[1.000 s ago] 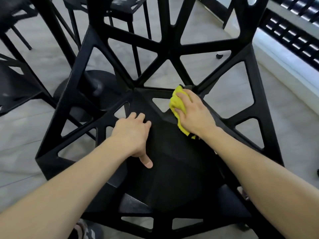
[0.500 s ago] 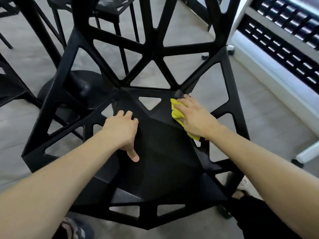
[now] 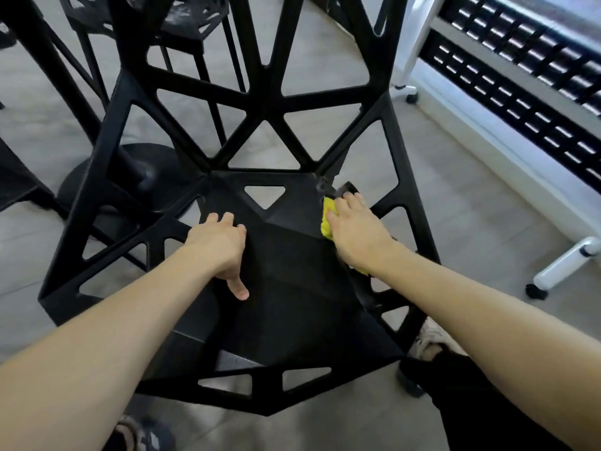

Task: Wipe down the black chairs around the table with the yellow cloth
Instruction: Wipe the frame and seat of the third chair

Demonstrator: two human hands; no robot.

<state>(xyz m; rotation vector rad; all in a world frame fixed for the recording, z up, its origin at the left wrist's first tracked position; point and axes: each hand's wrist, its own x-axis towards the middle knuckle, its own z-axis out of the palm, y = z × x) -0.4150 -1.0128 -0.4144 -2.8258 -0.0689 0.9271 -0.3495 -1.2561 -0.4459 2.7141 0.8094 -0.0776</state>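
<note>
A black chair (image 3: pixel 292 304) with a web of triangular openings fills the view, its seat right below me. My right hand (image 3: pixel 357 236) presses the yellow cloth (image 3: pixel 327 219) flat on the seat's right rear corner; most of the cloth is hidden under the palm. My left hand (image 3: pixel 221 249) grips the seat's left edge, fingers curled over it and thumb pointing down onto the seat.
A round black table base (image 3: pixel 130 180) stands on the grey floor behind the chair at left. Other black chairs (image 3: pixel 182 24) are at the back. A white frame on castors (image 3: pixel 566 265) and a black slatted panel (image 3: pixel 520 79) lie to the right. My feet show below.
My right hand has slid the cloth rightwards, from the rear middle of the seat to its right rear corner. The left hand keeps its grip. My view has shifted right.
</note>
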